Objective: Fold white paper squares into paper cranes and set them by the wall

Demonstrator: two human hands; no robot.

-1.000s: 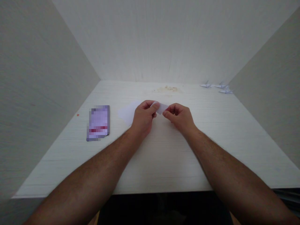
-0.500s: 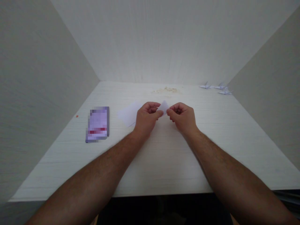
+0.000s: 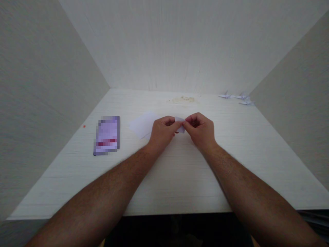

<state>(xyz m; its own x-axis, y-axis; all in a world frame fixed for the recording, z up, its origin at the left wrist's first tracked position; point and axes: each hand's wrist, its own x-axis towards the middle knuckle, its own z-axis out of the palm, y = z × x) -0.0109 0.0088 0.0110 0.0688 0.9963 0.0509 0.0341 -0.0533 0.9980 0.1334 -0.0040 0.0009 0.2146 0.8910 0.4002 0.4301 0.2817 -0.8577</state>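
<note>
A small folded piece of white paper (image 3: 181, 129) is held up between my two hands, over the middle of the table. My left hand (image 3: 164, 131) pinches its left side, with the thumb on the near face. My right hand (image 3: 200, 126) pinches its right side between thumb and forefinger, the thumb tips close together. Parts of the paper are covered by my fingers. Just left of my left hand, flat white paper sheets (image 3: 142, 125) lie on the table, partly hidden behind that hand.
A purple, blurred-out flat object (image 3: 108, 135) lies on the table (image 3: 177, 178) at left, near a tiny orange-red spot (image 3: 84, 126). Several folded paper cranes (image 3: 246, 102) stand at the back right corner. Brownish marks (image 3: 186, 99) show near the back wall. Walls enclose three sides.
The folded paper has been turned between my fingers, from point-up to a tilted strip. My left hand has shifted slightly right and down, closer to the right hand.
</note>
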